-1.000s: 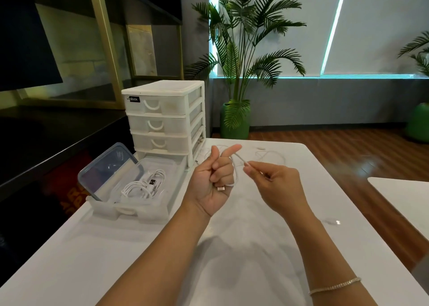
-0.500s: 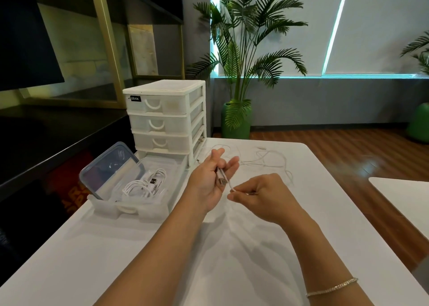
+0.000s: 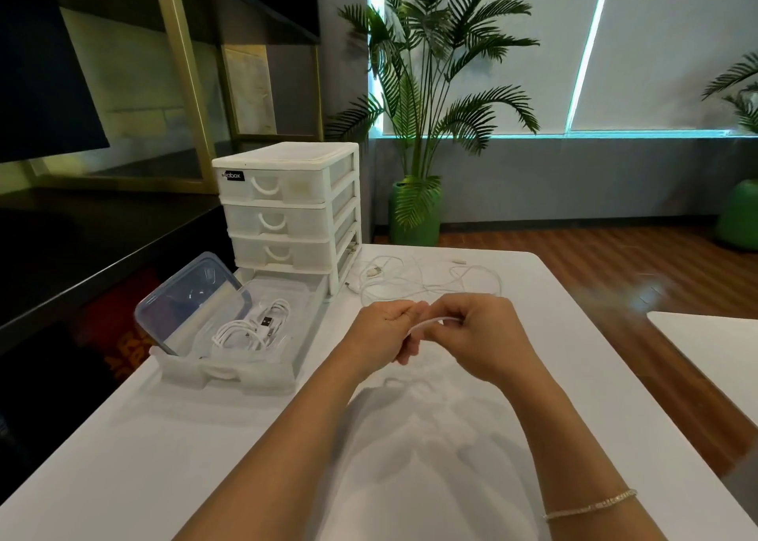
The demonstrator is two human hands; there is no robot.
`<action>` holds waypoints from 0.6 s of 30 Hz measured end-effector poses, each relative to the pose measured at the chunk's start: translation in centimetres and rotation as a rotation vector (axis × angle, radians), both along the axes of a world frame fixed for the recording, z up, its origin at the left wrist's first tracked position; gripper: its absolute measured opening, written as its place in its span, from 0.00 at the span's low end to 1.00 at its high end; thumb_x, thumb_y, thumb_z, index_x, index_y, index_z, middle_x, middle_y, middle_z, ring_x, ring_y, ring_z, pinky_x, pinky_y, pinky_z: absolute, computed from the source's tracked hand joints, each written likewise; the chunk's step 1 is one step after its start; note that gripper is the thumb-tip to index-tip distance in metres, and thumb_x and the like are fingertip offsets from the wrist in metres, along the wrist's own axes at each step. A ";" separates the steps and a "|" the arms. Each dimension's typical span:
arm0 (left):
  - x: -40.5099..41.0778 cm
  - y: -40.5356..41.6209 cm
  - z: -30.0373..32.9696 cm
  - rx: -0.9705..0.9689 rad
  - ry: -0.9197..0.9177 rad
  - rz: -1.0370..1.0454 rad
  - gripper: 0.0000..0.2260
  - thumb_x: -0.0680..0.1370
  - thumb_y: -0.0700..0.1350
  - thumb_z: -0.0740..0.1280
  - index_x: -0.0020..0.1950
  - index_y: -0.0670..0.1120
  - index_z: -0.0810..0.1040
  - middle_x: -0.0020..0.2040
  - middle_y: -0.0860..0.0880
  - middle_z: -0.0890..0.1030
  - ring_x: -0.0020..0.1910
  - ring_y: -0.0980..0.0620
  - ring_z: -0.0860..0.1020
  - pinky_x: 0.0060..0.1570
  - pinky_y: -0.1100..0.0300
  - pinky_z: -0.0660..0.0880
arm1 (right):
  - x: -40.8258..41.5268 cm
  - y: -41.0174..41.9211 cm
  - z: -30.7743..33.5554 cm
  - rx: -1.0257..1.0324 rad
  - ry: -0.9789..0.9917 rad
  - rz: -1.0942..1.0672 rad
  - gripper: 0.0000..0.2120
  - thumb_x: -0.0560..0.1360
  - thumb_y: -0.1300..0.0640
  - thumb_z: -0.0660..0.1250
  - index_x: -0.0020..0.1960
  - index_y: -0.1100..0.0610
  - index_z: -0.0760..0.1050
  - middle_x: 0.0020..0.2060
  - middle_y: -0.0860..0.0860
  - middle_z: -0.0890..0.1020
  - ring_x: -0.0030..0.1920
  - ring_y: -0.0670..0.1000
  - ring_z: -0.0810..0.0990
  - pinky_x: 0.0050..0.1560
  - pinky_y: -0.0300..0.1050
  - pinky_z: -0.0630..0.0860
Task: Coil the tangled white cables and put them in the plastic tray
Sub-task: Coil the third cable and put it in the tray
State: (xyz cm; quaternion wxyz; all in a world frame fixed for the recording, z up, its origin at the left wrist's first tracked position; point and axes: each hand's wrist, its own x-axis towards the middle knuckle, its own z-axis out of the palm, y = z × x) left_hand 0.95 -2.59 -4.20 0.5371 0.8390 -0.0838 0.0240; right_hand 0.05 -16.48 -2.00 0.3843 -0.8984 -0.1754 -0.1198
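A white table (image 3: 205,458) is filling the lower part of the view, standing on a reddish-brown wooden floor (image 3: 615,261) in a room with a grey wall and pale window blinds (image 3: 676,48) glowing at their edges. A tall palm plant (image 3: 426,89) in a green pot is standing behind the table's far edge, and a dark counter (image 3: 82,253) with a brass-coloured frame is running along the left side. A second white tabletop (image 3: 713,343) is showing at the right edge.

On the table's far left a small white drawer unit (image 3: 287,212) is standing with three drawers in place. The plastic tray (image 3: 246,376) is lying on the table in front of it, holding coiled white cables (image 3: 254,329), with a clear lid (image 3: 188,302) leaning inside its left end. More tangled white cables (image 3: 418,280) are lying loose on the table beyond the hands, beside the drawer unit.

Both hands are meeting over the middle of the table. The left hand (image 3: 385,329) is curling its fingers around a white cable (image 3: 430,322), and the right hand (image 3: 476,335) is pinching the same cable just beside it. A thin bracelet (image 3: 590,507) is sitting on the right wrist.
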 end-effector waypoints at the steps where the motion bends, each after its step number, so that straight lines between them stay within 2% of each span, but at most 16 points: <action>1: -0.1 -0.1 0.2 -0.016 0.032 -0.020 0.20 0.81 0.51 0.56 0.31 0.47 0.72 0.23 0.54 0.71 0.23 0.55 0.68 0.28 0.66 0.67 | 0.0 -0.1 0.0 0.041 0.016 0.005 0.05 0.69 0.55 0.72 0.36 0.47 0.80 0.31 0.42 0.79 0.34 0.43 0.76 0.37 0.38 0.74; 4: -0.3 -0.3 0.8 -0.241 0.176 -0.111 0.21 0.83 0.48 0.53 0.30 0.46 0.70 0.20 0.54 0.62 0.22 0.56 0.59 0.23 0.66 0.61 | 0.0 0.0 0.1 0.134 0.038 0.027 0.09 0.71 0.55 0.71 0.35 0.44 0.75 0.36 0.45 0.80 0.39 0.45 0.77 0.42 0.42 0.75; 6: -0.5 -0.4 1.1 -0.375 0.271 -0.166 0.20 0.82 0.43 0.51 0.31 0.45 0.69 0.20 0.54 0.60 0.21 0.56 0.57 0.21 0.66 0.55 | 0.0 0.3 0.2 0.133 0.009 0.038 0.11 0.73 0.54 0.69 0.35 0.41 0.72 0.38 0.42 0.78 0.41 0.43 0.76 0.42 0.38 0.73; 8: -0.5 -0.3 1.2 -0.466 0.362 -0.198 0.21 0.80 0.41 0.50 0.27 0.47 0.66 0.20 0.53 0.59 0.19 0.57 0.56 0.21 0.66 0.52 | 0.0 0.5 0.2 0.127 0.019 0.045 0.10 0.75 0.54 0.66 0.37 0.43 0.71 0.38 0.39 0.76 0.40 0.41 0.74 0.41 0.34 0.70; 11: -0.5 -0.2 1.1 -0.534 0.461 -0.217 0.23 0.80 0.43 0.50 0.24 0.49 0.63 0.20 0.53 0.59 0.19 0.57 0.55 0.20 0.67 0.51 | 0.2 0.8 -0.2 0.129 0.053 0.022 0.06 0.77 0.51 0.62 0.41 0.47 0.70 0.37 0.39 0.75 0.41 0.41 0.74 0.41 0.33 0.70; 15: -0.7 -1.0 1.1 -0.591 0.507 -0.200 0.24 0.83 0.51 0.50 0.26 0.48 0.62 0.20 0.53 0.60 0.19 0.57 0.56 0.18 0.68 0.53 | 0.3 1.0 -0.7 0.097 0.020 -0.066 0.08 0.79 0.48 0.57 0.42 0.47 0.66 0.35 0.44 0.76 0.40 0.46 0.75 0.43 0.44 0.73; 18: -0.8 -1.8 1.1 -0.622 0.510 -0.183 0.24 0.82 0.55 0.50 0.28 0.47 0.65 0.21 0.52 0.62 0.19 0.57 0.59 0.19 0.67 0.58 | 0.4 0.8 -0.8 0.074 -0.010 -0.147 0.07 0.80 0.47 0.53 0.46 0.48 0.65 0.31 0.44 0.74 0.36 0.48 0.75 0.42 0.48 0.75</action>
